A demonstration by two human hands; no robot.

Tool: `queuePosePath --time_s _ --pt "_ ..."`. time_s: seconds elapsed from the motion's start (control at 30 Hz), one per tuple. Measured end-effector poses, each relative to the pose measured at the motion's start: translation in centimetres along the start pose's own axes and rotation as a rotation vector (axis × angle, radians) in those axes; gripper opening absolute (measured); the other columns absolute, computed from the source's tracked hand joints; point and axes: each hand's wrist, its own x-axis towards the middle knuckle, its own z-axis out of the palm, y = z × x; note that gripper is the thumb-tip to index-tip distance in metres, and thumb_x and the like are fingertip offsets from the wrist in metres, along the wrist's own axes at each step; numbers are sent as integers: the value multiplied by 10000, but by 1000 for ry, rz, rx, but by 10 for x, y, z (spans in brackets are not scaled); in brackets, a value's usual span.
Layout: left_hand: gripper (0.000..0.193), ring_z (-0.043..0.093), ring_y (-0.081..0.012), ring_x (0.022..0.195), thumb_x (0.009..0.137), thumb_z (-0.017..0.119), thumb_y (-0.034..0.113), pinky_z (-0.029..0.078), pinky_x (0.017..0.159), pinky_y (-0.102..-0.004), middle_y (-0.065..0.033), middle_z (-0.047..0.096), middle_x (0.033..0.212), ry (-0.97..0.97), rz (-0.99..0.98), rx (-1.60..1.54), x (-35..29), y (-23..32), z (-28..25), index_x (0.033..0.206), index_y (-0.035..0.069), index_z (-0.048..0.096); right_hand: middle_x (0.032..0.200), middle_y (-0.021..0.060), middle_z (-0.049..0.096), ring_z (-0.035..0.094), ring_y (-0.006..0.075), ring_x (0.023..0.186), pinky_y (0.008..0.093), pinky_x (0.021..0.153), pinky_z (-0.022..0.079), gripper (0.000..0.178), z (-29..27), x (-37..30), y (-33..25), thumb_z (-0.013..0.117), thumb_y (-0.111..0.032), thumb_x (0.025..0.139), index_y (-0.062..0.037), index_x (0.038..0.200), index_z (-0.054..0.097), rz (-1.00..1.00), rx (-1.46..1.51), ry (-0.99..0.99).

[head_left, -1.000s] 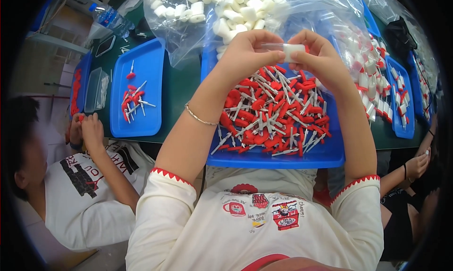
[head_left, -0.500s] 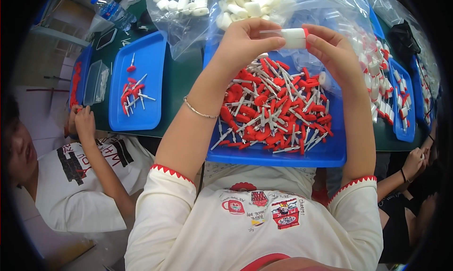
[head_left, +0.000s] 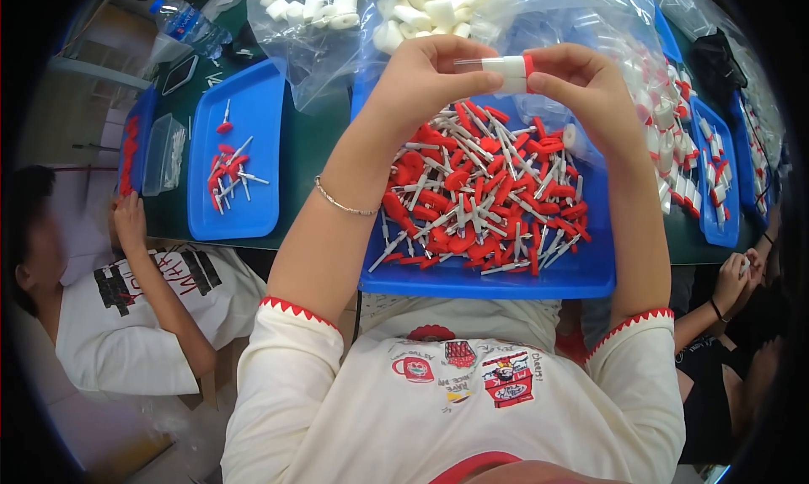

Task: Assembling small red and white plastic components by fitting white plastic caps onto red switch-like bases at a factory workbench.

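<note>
White cylinder (head_left: 508, 72) with a red cap at its right end and a thin pin jutting from its left end sits pinched between both hands, raised above the blue tray (head_left: 581, 273). Left hand (head_left: 425, 84) closes thumb and fingers on the pin side; right hand (head_left: 581, 88) grips the capped end. Below them lies a heap of red-headed pins (head_left: 480, 197) in the tray. Beyond the hands, a clear bag of white cylinders (head_left: 404, 8) rests on the green table (head_left: 316, 155).

White cylinder (head_left: 508, 71) with red cap — lying level, thin pin projecting left, above the tray.
</note>
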Motion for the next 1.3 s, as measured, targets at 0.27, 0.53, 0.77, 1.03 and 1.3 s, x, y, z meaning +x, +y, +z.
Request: queuePosePath --time_s 0.27,0.53,0.77,1.03,1.3 --pt "414 618 -167 786 639 750 162 473 712 -246 -139 633 851 -19 0 -1 0 0 2 970 -35 598 885 92 631 602 140 827 241 772 469 272 4 -2 -7 656 -72 736 21 985 602 34 -35 -31" --pt "347 610 -184 812 664 721 137 488 690 -267 -105 623 862 13 258 259 -1 -3 16 953 -15 603 920 89 620 586 136 859 245 793 458 289 4 -2 0 643 -123 760 15 1008 586 47 139 45" --pt "362 589 -269 730 622 736 201 478 660 -343 -128 612 826 117 651 825 1 4 13 917 23 623 924 81 612 580 124 840 237 772 460 312 5 -3 -3 642 -156 767 11 1024 582 138 154 32" --pt "285 585 -235 671 637 699 286 437 642 -352 -78 612 702 35 630 1017 -1 9 8 793 56 636 867 79 630 593 120 797 235 729 473 305 4 -3 -5 652 -176 760 30 980 606 163 116 -47" --pt "296 589 -253 695 636 704 240 433 665 -356 -91 623 749 22 655 1061 -2 11 14 843 41 634 834 112 640 610 137 755 249 705 484 276 6 1 -8 668 -127 729 44 941 622 179 85 -76"
